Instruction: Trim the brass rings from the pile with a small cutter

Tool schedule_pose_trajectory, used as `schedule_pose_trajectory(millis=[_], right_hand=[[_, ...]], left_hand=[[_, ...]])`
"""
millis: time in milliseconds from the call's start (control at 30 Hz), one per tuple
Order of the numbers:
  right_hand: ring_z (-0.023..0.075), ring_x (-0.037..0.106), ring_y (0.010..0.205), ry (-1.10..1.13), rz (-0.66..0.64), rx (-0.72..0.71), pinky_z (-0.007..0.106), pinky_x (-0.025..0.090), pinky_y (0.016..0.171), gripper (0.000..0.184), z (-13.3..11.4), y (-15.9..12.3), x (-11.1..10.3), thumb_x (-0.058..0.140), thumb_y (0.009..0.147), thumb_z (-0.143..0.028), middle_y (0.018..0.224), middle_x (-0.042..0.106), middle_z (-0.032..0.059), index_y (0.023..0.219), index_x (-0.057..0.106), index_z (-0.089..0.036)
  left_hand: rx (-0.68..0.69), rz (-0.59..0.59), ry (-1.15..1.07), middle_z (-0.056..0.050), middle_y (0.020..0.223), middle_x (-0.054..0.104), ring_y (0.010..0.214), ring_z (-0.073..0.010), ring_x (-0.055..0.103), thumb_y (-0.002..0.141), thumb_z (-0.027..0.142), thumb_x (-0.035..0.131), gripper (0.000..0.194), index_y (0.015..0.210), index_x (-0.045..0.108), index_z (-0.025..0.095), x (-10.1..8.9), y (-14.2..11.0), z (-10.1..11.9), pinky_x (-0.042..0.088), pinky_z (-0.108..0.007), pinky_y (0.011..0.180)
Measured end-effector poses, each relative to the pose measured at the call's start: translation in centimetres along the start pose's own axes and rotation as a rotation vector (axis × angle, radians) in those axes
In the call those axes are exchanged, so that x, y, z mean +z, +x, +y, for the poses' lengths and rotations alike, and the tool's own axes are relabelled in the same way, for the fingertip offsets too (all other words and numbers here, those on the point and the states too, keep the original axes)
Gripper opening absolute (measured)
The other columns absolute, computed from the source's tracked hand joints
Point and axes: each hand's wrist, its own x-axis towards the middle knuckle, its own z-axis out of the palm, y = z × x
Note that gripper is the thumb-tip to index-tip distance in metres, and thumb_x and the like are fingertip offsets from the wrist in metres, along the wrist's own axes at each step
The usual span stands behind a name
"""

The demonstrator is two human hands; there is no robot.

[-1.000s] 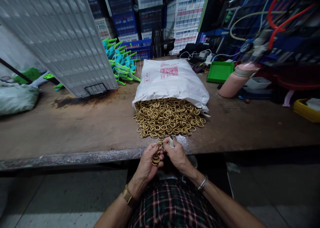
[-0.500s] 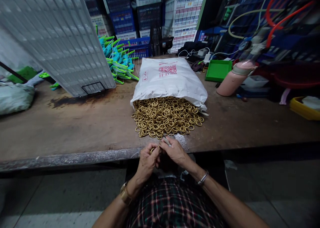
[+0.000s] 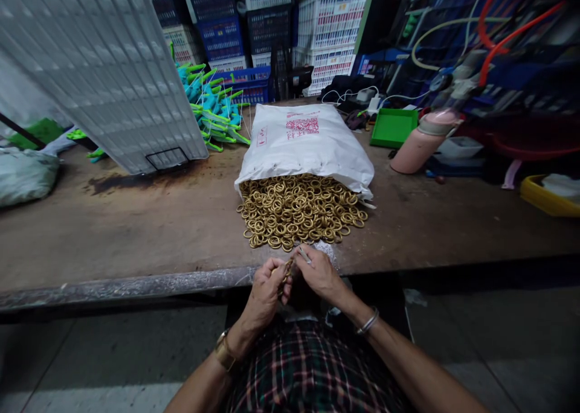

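Note:
My left hand (image 3: 265, 292), in front of the table's front edge, is closed around golden rings (image 3: 287, 272) that partly show between thumb and fingers. Close beside it, my right hand (image 3: 321, 274) is closed on a slim, pale metal tool (image 3: 304, 255); its exact kind is unclear, as the fingers cover much of it. The right fingertips are at the rings in the left hand. Just beyond both hands lies a heap of golden rings (image 3: 299, 211), spilling from the mouth of a white sack (image 3: 312, 150) with red print.
A ribbed, pale panel (image 3: 113, 69) leans at the left beside green and blue hangers (image 3: 217, 111). On the right are a green tray (image 3: 394, 127), a pink bottle (image 3: 417, 144) and a yellow tray (image 3: 548, 195). Stacked crates (image 3: 326, 38) stand behind the wooden table (image 3: 158, 232).
My left hand has turned slightly, and more of the rings shows between its fingers. The right hand's fingertips have shifted slightly, still holding the tool.

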Motion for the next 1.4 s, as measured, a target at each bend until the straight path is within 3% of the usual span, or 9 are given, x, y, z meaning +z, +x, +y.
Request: schedule_pose_trajectory(millis=[133, 267, 567, 867, 1000, 1100, 1200, 1300, 1400], right_hand=[[0.0117, 0.045, 0.056, -0.293, -0.107, -0.122, 0.023, 0.026, 0.054, 0.014, 0.1, -0.8, -0.1, 0.04, 0.078, -0.018, 0.061, 0.054, -0.0006, 0.077, 0.054, -0.019], [0.0138, 0.052, 0.06, -0.446, -0.175, -0.147, 0.025, 0.025, 0.055, 0.021, -0.4, -1.4, 0.1, 0.041, 0.074, -0.013, 0.069, 0.061, 0.0024, 0.087, 0.057, -0.019], [0.0164, 0.056, 0.066, -0.564, -0.164, -0.091, 0.027, 0.025, 0.057, 0.029, -0.9, -1.5, 0.1, 0.039, 0.074, -0.013, 0.078, 0.065, 0.0044, 0.096, 0.057, -0.019], [0.0165, 0.054, 0.064, -0.604, -0.259, -0.119, 0.027, 0.024, 0.056, 0.027, -0.6, -1.1, -0.3, 0.04, 0.074, -0.013, 0.074, 0.063, 0.0048, 0.096, 0.054, -0.017], [0.0155, 0.053, 0.064, -0.646, -0.139, -0.094, 0.027, 0.024, 0.056, 0.023, 0.6, -0.6, -1.1, 0.04, 0.076, -0.014, 0.073, 0.061, 0.0048, 0.096, 0.053, -0.016], [0.0136, 0.051, 0.06, -0.631, -0.007, -0.057, 0.027, 0.022, 0.055, 0.019, 1.1, 0.1, -2.2, 0.041, 0.075, -0.012, 0.07, 0.06, 0.0027, 0.088, 0.053, -0.018], [0.0131, 0.05, 0.061, -0.567, 0.183, 0.006, 0.025, 0.024, 0.056, 0.017, 1.7, 1.1, -4.0, 0.04, 0.077, -0.013, 0.069, 0.059, 0.0021, 0.082, 0.054, -0.019], [0.0135, 0.048, 0.06, -0.505, 0.359, 0.098, 0.024, 0.025, 0.055, 0.015, 3.5, 2.0, -6.1, 0.039, 0.079, -0.018, 0.067, 0.057, 0.0024, 0.081, 0.054, -0.019], [0.0137, 0.047, 0.057, -0.484, 0.431, 0.158, 0.024, 0.026, 0.054, 0.014, 5.9, 2.5, -7.9, 0.039, 0.081, -0.023, 0.065, 0.056, 0.0019, 0.081, 0.053, -0.019]], left_hand=[[0.058, 0.026, 0.094, 0.004, 0.06, 0.048, 0.044, -0.0052, 0.041, 0.08, 0.046, 0.05, 0.029, 0.079, 0.045, 0.017, -0.2, 0.1, -0.1, 0.033, -0.016, 0.04], [0.084, 0.036, 0.175, 0.005, 0.055, 0.046, 0.042, -0.0052, 0.039, 0.082, 0.048, 0.046, 0.032, 0.077, 0.044, 0.017, -0.3, 0.2, 0.0, 0.033, -0.016, 0.041], [0.072, 0.081, 0.246, 0.006, 0.051, 0.046, 0.04, -0.0055, 0.038, 0.081, 0.048, 0.045, 0.031, 0.074, 0.041, 0.018, 0.0, -0.2, 0.4, 0.032, -0.017, 0.041], [0.128, 0.095, 0.328, 0.005, 0.05, 0.044, 0.042, -0.0061, 0.036, 0.08, 0.047, 0.047, 0.031, 0.07, 0.043, 0.018, 0.0, -0.9, 0.7, 0.03, -0.018, 0.042], [0.096, -0.047, 0.326, 0.004, 0.051, 0.044, 0.042, -0.0058, 0.034, 0.08, 0.048, 0.048, 0.031, 0.071, 0.045, 0.018, 0.6, -2.6, 2.0, 0.027, -0.018, 0.041], [-0.084, -0.207, 0.285, 0.004, 0.056, 0.046, 0.042, -0.0057, 0.035, 0.078, 0.049, 0.05, 0.032, 0.075, 0.045, 0.018, 0.3, -3.2, 1.9, 0.024, -0.018, 0.039], [-0.29, -0.276, 0.328, 0.003, 0.056, 0.049, 0.041, -0.0058, 0.034, 0.075, 0.051, 0.052, 0.034, 0.074, 0.044, 0.018, -1.0, -2.7, 0.1, 0.021, -0.018, 0.038], [-0.329, -0.293, 0.344, 0.002, 0.056, 0.052, 0.042, -0.0061, 0.036, 0.07, 0.049, 0.056, 0.034, 0.069, 0.045, 0.017, -2.5, -1.7, -2.7, 0.022, -0.018, 0.041], [-0.396, -0.244, 0.272, 0.002, 0.055, 0.053, 0.039, -0.006, 0.034, 0.064, 0.05, 0.06, 0.036, 0.066, 0.044, 0.018, -3.5, -0.4, -5.2, 0.019, -0.019, 0.039]])
